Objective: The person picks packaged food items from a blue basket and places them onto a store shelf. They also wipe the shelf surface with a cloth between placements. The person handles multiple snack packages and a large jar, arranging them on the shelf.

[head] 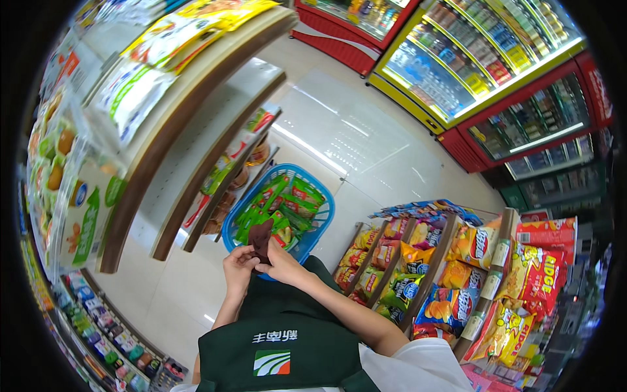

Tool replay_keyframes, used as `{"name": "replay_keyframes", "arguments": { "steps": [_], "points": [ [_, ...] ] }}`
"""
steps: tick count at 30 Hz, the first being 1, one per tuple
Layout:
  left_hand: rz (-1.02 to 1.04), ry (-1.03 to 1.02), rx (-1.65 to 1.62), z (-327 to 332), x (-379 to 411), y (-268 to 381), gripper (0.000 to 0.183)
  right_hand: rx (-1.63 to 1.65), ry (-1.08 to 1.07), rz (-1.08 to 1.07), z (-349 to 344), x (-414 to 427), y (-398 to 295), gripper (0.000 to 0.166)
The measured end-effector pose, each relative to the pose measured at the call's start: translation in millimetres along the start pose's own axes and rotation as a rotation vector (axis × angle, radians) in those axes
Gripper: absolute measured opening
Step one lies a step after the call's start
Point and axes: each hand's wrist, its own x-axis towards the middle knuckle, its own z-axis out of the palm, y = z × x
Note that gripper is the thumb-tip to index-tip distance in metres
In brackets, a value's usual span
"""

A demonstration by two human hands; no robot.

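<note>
My left hand (pixel 237 268) and my right hand (pixel 285 263) meet in front of the dark green apron (pixel 279 318). Between their fingers is a dark brown cloth (pixel 260 239), bunched and partly hidden by the hands. Just beyond and below, a blue plastic shopping basket (pixel 327 196) rests on the floor. Several green packets (pixel 304 190) with red patches lie inside it. The cloth hides some of the packets.
A shelving unit (pixel 169 147) with packaged food stands on the left. Chip bags (pixel 474 245) fill a rack on the right. Glass-door drink coolers (pixel 441 63) line the far side beyond the tiled floor (pixel 352 132). Small packaged goods (pixel 105 328) sit on lower-left shelves.
</note>
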Motion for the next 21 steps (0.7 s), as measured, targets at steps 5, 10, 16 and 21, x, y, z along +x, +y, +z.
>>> {"name": "replay_keyframes", "arguments": {
  "steps": [5,10,16,21],
  "points": [
    [0.036,-0.147,0.12,32,18,-8,0.025,0.139,0.109,-0.007,-34,-17,19,0.063],
    [0.177,-0.131,0.363,67,24,-2,0.015,0.194,0.232,0.109,-49,-26,40,0.072],
    [0.3,-0.101,0.6,62,17,19,0.012,0.147,0.217,0.081,-54,-24,29,0.068],
    [0.102,0.046,0.783,21,-10,37,0.017,0.17,-0.028,0.045,-18,0,32,0.055]
  ]
}}
